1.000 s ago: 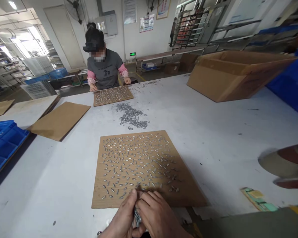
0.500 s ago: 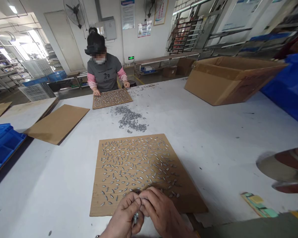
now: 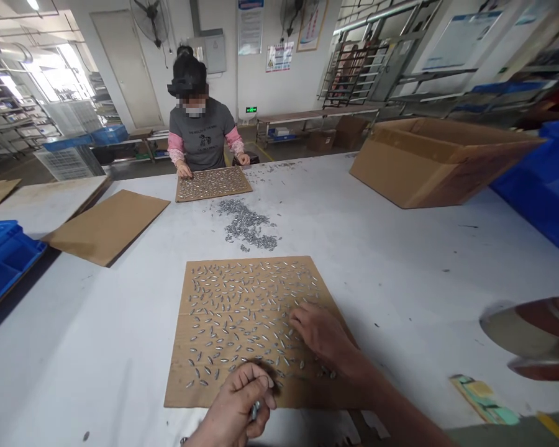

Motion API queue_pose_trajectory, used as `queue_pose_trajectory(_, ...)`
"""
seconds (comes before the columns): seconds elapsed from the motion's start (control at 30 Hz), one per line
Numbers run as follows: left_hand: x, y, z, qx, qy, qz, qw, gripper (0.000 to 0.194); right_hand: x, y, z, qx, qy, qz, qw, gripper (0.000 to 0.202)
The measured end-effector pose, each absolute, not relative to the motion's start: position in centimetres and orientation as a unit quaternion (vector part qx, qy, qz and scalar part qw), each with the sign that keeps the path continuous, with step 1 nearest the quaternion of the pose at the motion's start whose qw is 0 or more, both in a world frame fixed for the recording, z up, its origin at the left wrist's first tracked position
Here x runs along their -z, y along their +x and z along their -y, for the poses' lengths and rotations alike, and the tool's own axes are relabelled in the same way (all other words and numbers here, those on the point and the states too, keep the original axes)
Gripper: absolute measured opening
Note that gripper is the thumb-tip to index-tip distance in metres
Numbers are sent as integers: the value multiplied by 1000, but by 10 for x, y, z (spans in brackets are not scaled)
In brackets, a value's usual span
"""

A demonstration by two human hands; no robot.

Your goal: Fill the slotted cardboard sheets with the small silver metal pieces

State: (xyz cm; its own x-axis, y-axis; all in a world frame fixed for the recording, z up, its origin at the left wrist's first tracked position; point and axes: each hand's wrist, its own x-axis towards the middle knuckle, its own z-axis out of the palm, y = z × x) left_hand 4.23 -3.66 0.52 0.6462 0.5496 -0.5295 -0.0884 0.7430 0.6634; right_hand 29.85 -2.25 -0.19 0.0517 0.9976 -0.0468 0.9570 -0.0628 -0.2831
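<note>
Rows of small, silvery, spindle-shaped metal pieces (image 3: 223,304) cover much of a flat brown cardboard sheet (image 3: 177,366) in front of me. Over the sheet's near edge, my left hand (image 3: 240,397) is curled around a few of these metal pieces, which show between its fingers. My right hand (image 3: 319,332) reaches over the right part of the sheet, fingertips pinched together low at the cardboard. Whatever lies between those fingertips is too small and hidden to make out. Beyond the sheet, a loose pile of the same metal pieces (image 3: 246,223) lies on the white table.
Across the table a co-worker (image 3: 202,133) handles a similar filled cardboard sheet (image 3: 214,184). A bare cardboard sheet (image 3: 109,226) and a blue crate (image 3: 9,261) are at left. A large carton (image 3: 410,174), a reddish-brown object (image 3: 540,335) and a green-yellow pad (image 3: 484,400) stand right.
My right hand has left my left hand and moved forward and right over the cardboard sheet. My left hand stays near the sheet's front edge. The view has shifted slightly.
</note>
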Motion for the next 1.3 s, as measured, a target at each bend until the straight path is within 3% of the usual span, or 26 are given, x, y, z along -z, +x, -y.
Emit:
queue_pose_trajectory(0.13, -4, 41, 34, -201, 310, -378, 849, 48, 1, 292, 11, -123, -725, 676, 37, 25)
queue_pose_trajectory(0.27, -6, 40, 32, -202, 310, -377, 849, 49, -3, 302, 15, -159, -742, 639, 127, 13)
queue_pose_trajectory(0.37, -10, 41, 31, -203, 306, -387, 846, 50, -4, 314, 25, -148, -760, 611, 164, 21)
queue_pose_trajectory(0.6, -9, 42, 33, -201, 299, -381, 851, 50, 5, 308, 26, -98, -744, 657, 70, 26)
queue_pose_trajectory(0.8, 0, 37, 34, -219, 297, -365, 855, 47, 10, 300, 17, -78, -747, 659, 53, 27)
queue_pose_trajectory(0.97, 0, 36, 30, -223, 294, -368, 854, 51, -8, 332, 33, -159, -774, 582, 192, 26)
queue_pose_trajectory(1.1, 0, 39, 29, -216, 297, -369, 854, 51, -31, 365, 46, -144, -775, 556, 263, 28)
queue_pose_trajectory(1.3, 7, 46, 35, -203, 290, -365, 861, 53, -19, 350, 5, -182, -738, 628, 165, 28)
